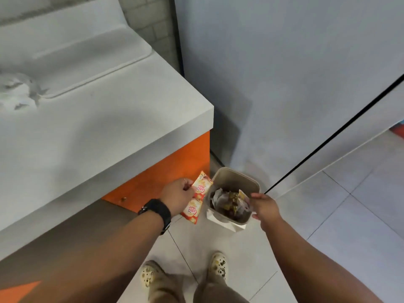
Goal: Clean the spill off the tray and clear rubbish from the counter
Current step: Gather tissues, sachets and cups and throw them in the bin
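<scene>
My left hand (pixel 178 194), with a black watch on the wrist, pinches a strip of red-and-yellow creamer sachets (pixel 197 197) just left of a small beige waste bin (pixel 235 178) on the floor. The bin holds crumpled paper and wrappers (pixel 229 202). My right hand (pixel 265 207) hovers over the bin's right rim, fingers loosely curled; whether it holds anything I cannot tell. On the grey counter (pixel 98 132) lies a shallow grey tray (pixel 76 53), and a crumpled white tissue (pixel 16 90) sits at its left edge.
The counter has an orange cabinet front (pixel 166 171) below it. A tall grey panel (pixel 284 73) with a dark seam stands behind the bin. My two feet in light clogs (pixel 218 266) stand on the pale tiled floor (pixel 349 215).
</scene>
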